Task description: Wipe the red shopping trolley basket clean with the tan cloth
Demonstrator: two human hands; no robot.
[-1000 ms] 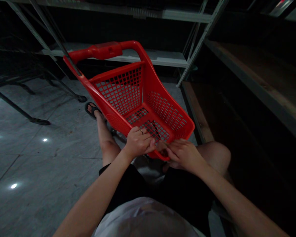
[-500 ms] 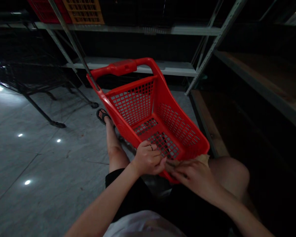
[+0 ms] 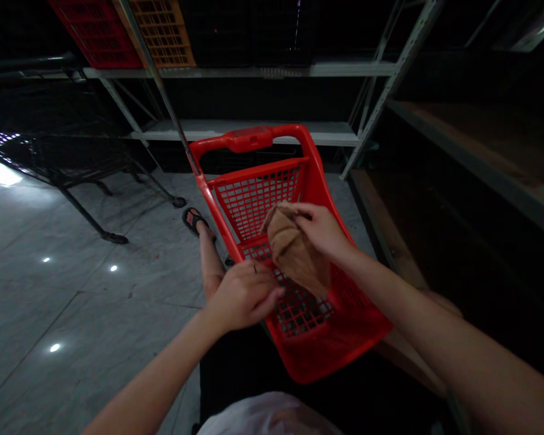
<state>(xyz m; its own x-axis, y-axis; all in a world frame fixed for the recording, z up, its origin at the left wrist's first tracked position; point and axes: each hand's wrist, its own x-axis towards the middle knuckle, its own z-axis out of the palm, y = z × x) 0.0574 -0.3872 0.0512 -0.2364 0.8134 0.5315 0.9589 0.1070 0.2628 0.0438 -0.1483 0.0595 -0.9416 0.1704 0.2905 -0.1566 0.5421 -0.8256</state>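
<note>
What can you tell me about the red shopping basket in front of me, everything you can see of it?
The red shopping basket looks like moulded plastic, with grid-perforated walls and floor and a thick handle bar at its far end. It sits tilted between the person's legs. The left hand rests on its near left rim; the right hand holds a brown cloth over its inside. No goods show inside.

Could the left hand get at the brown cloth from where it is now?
Probably yes. The left hand rests on the red basket at its near rim, just below the cloth, which hangs from the right hand over the open basket. Nothing lies between them.
</note>
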